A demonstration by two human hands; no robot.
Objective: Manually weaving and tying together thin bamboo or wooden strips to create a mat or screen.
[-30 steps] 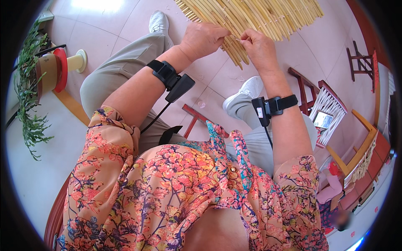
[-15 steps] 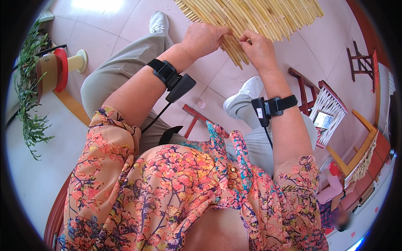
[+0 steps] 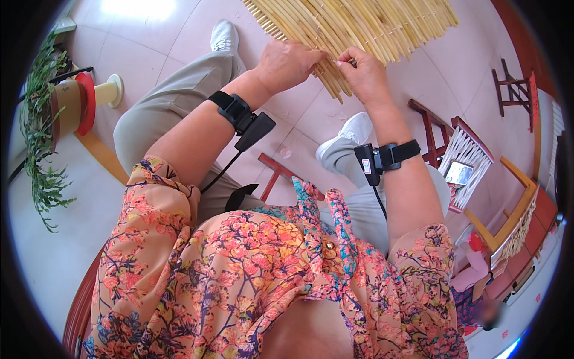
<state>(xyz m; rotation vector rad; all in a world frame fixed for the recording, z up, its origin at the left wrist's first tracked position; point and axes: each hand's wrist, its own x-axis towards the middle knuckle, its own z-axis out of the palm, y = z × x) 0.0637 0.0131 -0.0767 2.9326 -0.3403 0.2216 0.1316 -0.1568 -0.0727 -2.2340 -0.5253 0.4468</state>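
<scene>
A mat of pale yellow stalks (image 3: 382, 30), bound side by side with thin cross stitches, spreads out beyond my hands. My left hand (image 3: 290, 64) is closed at the mat's near left edge, thumb and forefinger pinching the stalks there. Just to its right, my right hand (image 3: 366, 76) is closed too, with thumb and fingertips together beside the same edge. Something small and dark shows between its fingers, too small to name. Several stalk ends poke out below and between the two hands.
A red wooden stool (image 3: 276, 173) stands between my legs. To the right are a woven-seat stool with a phone (image 3: 459, 173) on it, a dark folding stool (image 3: 512, 93) and a wooden frame chair (image 3: 514, 206). A potted plant (image 3: 66, 110) is at left; another person (image 3: 475, 287) sits lower right.
Both hands stay at the mat's edge and have come slightly nearer to me. My right thumb has shifted a little left, closer to the left hand's fingertips.
</scene>
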